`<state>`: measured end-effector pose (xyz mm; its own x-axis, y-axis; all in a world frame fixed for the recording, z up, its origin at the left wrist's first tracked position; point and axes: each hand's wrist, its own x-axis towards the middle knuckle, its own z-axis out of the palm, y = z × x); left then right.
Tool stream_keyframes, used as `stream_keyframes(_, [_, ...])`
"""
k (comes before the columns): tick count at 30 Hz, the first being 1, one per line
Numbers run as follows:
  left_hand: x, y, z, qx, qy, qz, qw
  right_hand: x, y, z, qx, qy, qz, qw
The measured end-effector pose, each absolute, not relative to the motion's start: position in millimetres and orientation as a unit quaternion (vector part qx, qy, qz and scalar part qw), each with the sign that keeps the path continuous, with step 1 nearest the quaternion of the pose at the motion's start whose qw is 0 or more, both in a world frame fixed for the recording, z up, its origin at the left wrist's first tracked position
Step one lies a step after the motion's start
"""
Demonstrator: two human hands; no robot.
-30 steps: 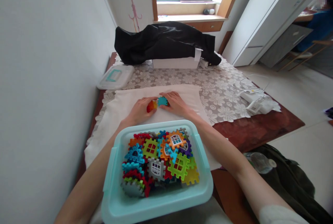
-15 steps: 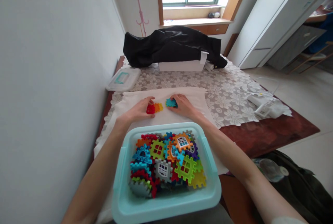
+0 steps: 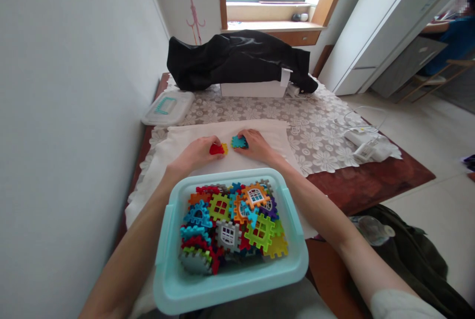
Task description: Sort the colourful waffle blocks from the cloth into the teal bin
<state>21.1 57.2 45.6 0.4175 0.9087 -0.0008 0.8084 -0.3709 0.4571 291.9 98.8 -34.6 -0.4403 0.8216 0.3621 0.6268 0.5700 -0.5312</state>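
Note:
My left hand (image 3: 197, 154) rests on a white cloth (image 3: 260, 133), its fingers on a red interlocking plastic piece (image 3: 215, 149) joined to an orange-yellow piece (image 3: 224, 148), which is mostly hidden. My right hand (image 3: 255, 144) holds a teal piece (image 3: 239, 142) under its fingers, a short gap from the red one. Between my forearms sits a pale turquoise plastic tub (image 3: 230, 292), heaped with several multicoloured window and gear-edged building pieces (image 3: 237, 222).
A white wall (image 3: 74, 111) bounds the left side. Behind the cloth lie a lace tablecloth (image 3: 319, 146), a lidded plastic box (image 3: 166, 109), and black fabric (image 3: 237, 59) over a white box. White cables and packets (image 3: 365, 143) lie to the right.
Both hands have moved back toward each other since the half-second-old frame, bringing the teal and red pieces closer. My left hand now covers more of the orange-yellow piece.

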Motion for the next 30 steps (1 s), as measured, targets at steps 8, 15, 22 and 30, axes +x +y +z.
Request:
stream_keyframes(8, [23, 56, 48, 0.825, 0.513, 0.124, 0.201, 293, 99, -34, -0.432, -0.834, 0.161, 0.302])
stream_keyframes(15, [27, 57, 39, 0.835, 0.507, 0.127, 0.174, 292, 96, -31, -0.434, -0.833, 0.161, 0.304])
stream_keyframes(22, [30, 55, 30, 0.824, 0.501, 0.17, 0.203, 292, 96, -29, -0.442, -0.832, 0.161, 0.292])
stream_keyframes(30, [21, 60, 16, 0.823, 0.491, 0.202, 0.2, 296, 96, -31, -0.435, -0.839, 0.148, 0.291])
